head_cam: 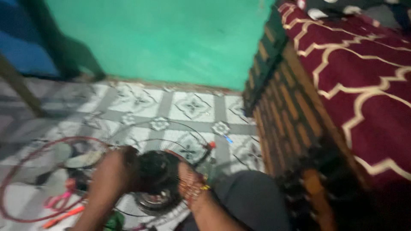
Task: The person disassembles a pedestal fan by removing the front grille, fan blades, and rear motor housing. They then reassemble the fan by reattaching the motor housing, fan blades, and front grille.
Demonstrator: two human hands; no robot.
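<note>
Pretty blurry shot, but here's what I could make out. Down at the lower middle of the frame both hands were on a round black fan motor housing [157, 171], which sat on the patterned grey-and-white tiled floor [192, 107], right in the middle of a thin round wire fan guard [188, 128]. The left hand [114, 171] was wrapped over the housing's left side, and the right hand [188, 182], with bangles at the wrist, pressed against its right side. Both grips looked closed on the housing, though the blur hid the fingers.

My read: this was the stage of working the motor itself, steadying or turning it between the two hands. The next move would call for a firm two-sided hold so it doesn't slide on the tiles, and care with the wire around it.

The housing seemed to lie face up, its axis pointing roughly up toward the camera; it's round, so no long axis to speak of.

A loop of red cable [25, 171] curved at the lower left, with an orange-handled tool [64, 217] beside it. A maroon patterned bedspread [364, 85] filled the right.
</note>
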